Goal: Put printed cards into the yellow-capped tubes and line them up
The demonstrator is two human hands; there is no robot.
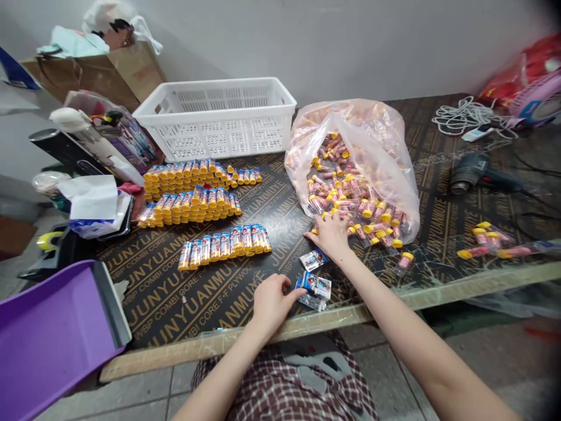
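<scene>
My left hand (272, 301) rests near the table's front edge, fingers curled, thumb stretched out onto a small pile of printed blue-and-clear plastic sleeves (319, 285). A gap shows between that thumb and the index finger. Another sleeve (312, 259) lies just beyond. My right hand (332, 235) reaches over the near edge of a heap of small yellow-capped tubes with pink contents (346, 204). Its fingers are apart and touch the nearest tubes; the fingertips are partly hidden among them. The heap spills from a clear plastic bag (394, 158).
Left of my hands, sleeved tubes stand in rows (225, 242) and stacks (193, 204). Behind them is a white plastic basket (219, 131). A heat gun (471, 172) and loose tubes (491, 238) lie right; a purple dustpan (52, 339) sits front left.
</scene>
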